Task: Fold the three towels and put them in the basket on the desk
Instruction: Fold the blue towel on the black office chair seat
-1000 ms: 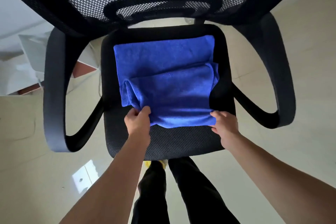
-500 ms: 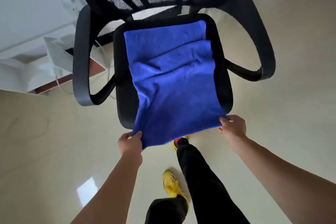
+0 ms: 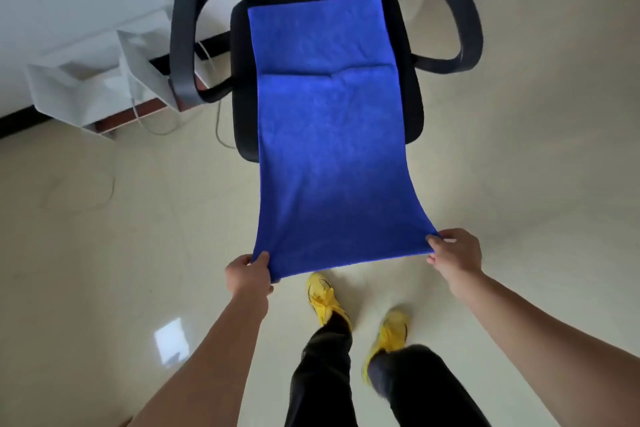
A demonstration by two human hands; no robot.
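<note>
A long blue towel (image 3: pixel 329 135) lies stretched out, its far half flat on the seat of a black office chair (image 3: pixel 414 107) and its near half hanging in the air toward me. My left hand (image 3: pixel 247 276) pinches the near left corner. My right hand (image 3: pixel 453 253) pinches the near right corner. A crease runs across the towel about a third of the way down. No basket or desk is in view, and I see no other towel.
The chair's two armrests (image 3: pixel 181 31) curve out on either side of the seat. White furniture (image 3: pixel 97 80) and loose cables stand at the left by the wall. My legs and yellow shoes (image 3: pixel 323 298) are on the glossy floor below the towel.
Both hands have pulled the towel's near edge back toward me, off the seat. The folded, bunched towel has opened out to its full length. I have stepped back from the chair.
</note>
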